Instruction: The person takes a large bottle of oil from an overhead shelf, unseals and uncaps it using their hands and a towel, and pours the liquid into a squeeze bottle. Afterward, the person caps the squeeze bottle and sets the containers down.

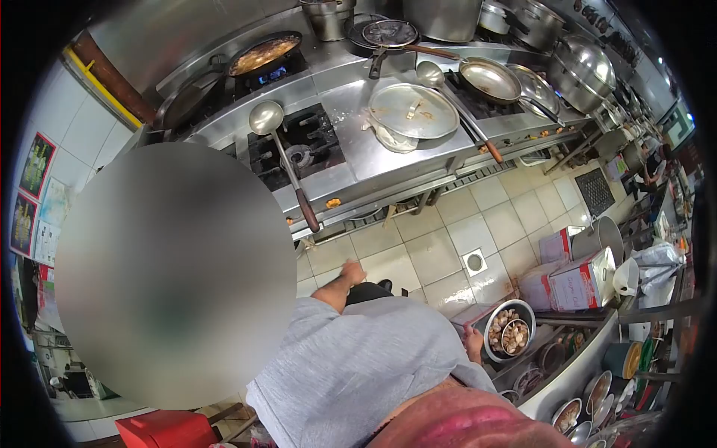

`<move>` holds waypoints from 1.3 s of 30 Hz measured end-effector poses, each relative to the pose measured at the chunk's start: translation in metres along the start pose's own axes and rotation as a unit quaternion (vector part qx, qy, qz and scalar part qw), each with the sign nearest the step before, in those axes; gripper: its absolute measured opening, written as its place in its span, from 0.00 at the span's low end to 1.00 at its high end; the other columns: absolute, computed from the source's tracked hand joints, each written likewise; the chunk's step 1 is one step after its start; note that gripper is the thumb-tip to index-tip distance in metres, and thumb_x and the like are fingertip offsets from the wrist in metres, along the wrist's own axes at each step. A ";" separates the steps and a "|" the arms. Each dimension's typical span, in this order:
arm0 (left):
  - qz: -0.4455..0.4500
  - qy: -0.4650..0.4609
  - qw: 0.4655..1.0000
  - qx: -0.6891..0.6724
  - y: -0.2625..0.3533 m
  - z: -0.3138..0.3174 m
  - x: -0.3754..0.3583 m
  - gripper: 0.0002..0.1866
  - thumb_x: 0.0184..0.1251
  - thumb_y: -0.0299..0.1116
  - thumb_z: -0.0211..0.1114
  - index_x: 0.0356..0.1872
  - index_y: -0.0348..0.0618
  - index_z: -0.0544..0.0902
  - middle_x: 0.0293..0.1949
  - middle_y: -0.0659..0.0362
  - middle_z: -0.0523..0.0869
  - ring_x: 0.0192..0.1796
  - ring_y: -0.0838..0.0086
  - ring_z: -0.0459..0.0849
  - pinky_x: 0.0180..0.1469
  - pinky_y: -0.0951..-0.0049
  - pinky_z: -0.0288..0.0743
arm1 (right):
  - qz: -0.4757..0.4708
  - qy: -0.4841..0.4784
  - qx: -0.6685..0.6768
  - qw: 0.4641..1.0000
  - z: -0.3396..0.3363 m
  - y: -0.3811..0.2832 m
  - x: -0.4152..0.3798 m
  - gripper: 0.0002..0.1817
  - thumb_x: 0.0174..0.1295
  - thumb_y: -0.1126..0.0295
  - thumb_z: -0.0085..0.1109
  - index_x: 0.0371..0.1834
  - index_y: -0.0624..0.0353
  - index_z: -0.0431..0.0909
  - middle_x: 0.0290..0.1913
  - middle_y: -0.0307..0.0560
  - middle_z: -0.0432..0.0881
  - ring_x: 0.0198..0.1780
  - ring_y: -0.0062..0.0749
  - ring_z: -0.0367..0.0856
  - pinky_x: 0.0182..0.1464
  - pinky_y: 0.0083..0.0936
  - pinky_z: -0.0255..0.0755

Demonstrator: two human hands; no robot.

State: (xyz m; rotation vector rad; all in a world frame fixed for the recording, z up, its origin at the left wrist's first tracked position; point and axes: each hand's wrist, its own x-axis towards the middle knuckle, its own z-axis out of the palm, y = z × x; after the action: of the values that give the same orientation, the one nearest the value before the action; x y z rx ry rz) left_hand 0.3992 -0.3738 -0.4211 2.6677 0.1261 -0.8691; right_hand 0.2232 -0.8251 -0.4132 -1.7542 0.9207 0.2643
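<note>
Lower right, the right hand (473,343) is up against the left side of a metal bowl (528,319) of chunky brownish pieces (497,337), too small to tell if it's gripping. Left hand (352,272) hangs mid-frame, can't tell if the fingers are curled or loose. Big grey blur (175,276) hides the left side, and a tall pot (441,18) gets cut off up top.
</note>
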 end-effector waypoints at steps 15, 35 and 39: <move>0.017 0.036 0.998 -0.055 -0.026 -0.035 0.068 0.23 0.52 0.47 0.60 0.42 0.37 0.81 0.49 0.43 0.79 0.55 0.51 0.73 0.58 0.58 0.68 | -0.078 -0.107 -0.151 0.980 0.043 0.005 0.057 0.16 0.54 0.60 0.58 0.26 0.65 0.82 0.18 0.44 0.78 0.23 0.25 0.77 0.25 0.26 0.69; 0.232 -0.154 0.945 -0.173 0.254 -0.056 0.181 0.12 0.54 0.37 0.64 0.35 0.40 0.84 0.34 0.53 0.86 0.36 0.70 0.82 0.42 0.71 0.74 | 0.085 -0.006 -0.175 0.981 -0.029 -0.059 0.149 0.26 0.56 0.49 0.57 0.45 0.63 0.81 0.45 0.59 0.81 0.49 0.47 0.80 0.54 0.36 0.70; 0.202 -0.116 0.962 -0.141 0.336 -0.062 0.195 0.10 0.52 0.33 0.64 0.34 0.41 0.84 0.33 0.53 0.86 0.36 0.70 0.82 0.41 0.71 0.75 | -0.005 0.019 -0.218 0.976 -0.105 -0.098 0.209 0.23 0.57 0.51 0.55 0.41 0.62 0.81 0.40 0.58 0.83 0.44 0.46 0.82 0.47 0.36 0.73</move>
State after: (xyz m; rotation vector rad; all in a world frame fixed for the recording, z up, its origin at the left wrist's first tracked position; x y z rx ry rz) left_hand 0.6536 -0.6725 -0.3933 2.1967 -0.3168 -0.9341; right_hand 0.4052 -1.0012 -0.4239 -2.1704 0.9307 0.4539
